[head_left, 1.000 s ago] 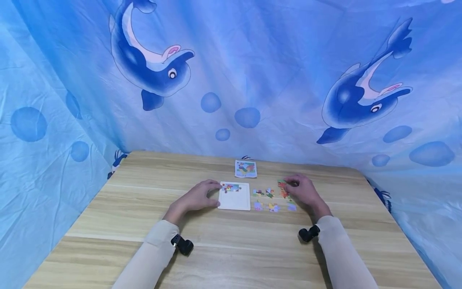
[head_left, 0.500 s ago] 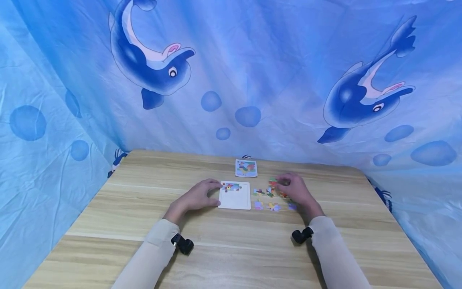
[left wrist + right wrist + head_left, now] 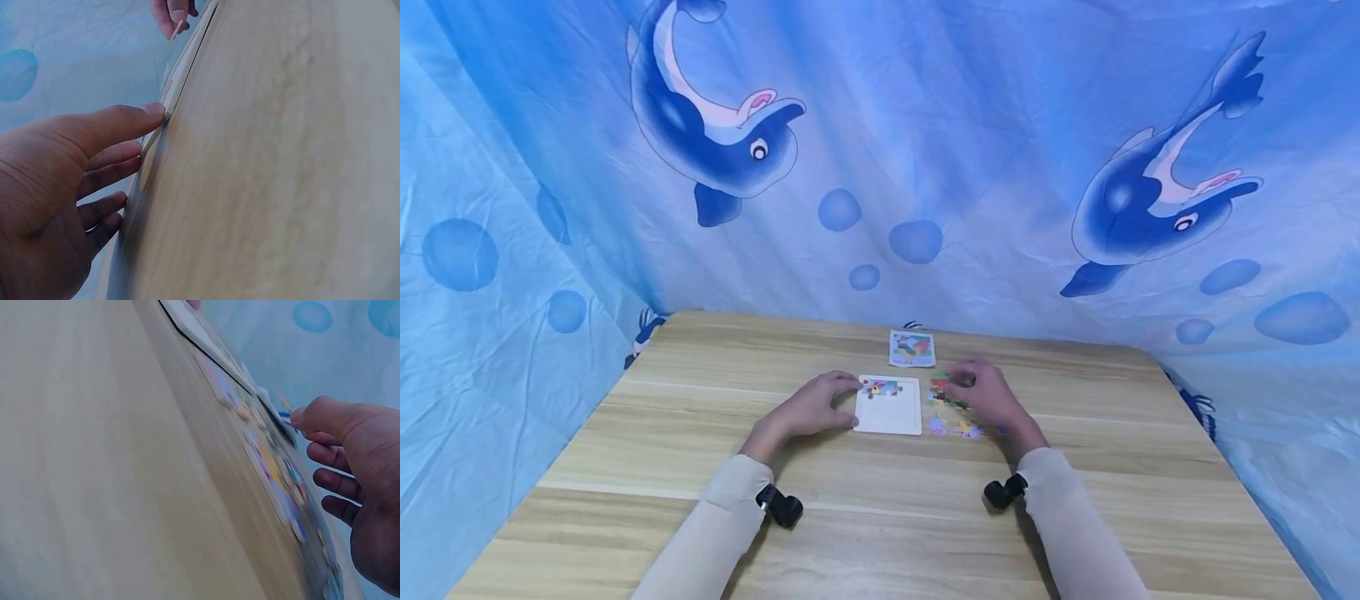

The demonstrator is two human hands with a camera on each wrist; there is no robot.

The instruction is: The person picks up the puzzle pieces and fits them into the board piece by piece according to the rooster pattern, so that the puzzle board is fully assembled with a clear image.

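A white puzzle board (image 3: 887, 418) lies on the table with a few joined pieces (image 3: 881, 387) in its upper left part. My left hand (image 3: 807, 407) holds the board by its left side, thumb at the near corner and fingers at the far one. To the right of the board my right hand (image 3: 991, 394) pinches a red and green puzzle piece (image 3: 938, 382) between thumb and fingers. The right wrist view shows this piece (image 3: 285, 401) edge-on, raised off the table. Several loose pieces (image 3: 967, 429) lie under and in front of the right hand, some of them hidden by it.
A small picture card (image 3: 912, 349) showing a colourful bird lies behind the board. The wooden table (image 3: 887, 533) runs back to a blue curtain (image 3: 970, 150) with dolphins on it. Black wrist cameras (image 3: 780, 507) sit on both sleeves.
My right hand has carried the red and green piece leftward from the far right of the loose pieces to near the board's right edge. The left hand has stayed on the board.
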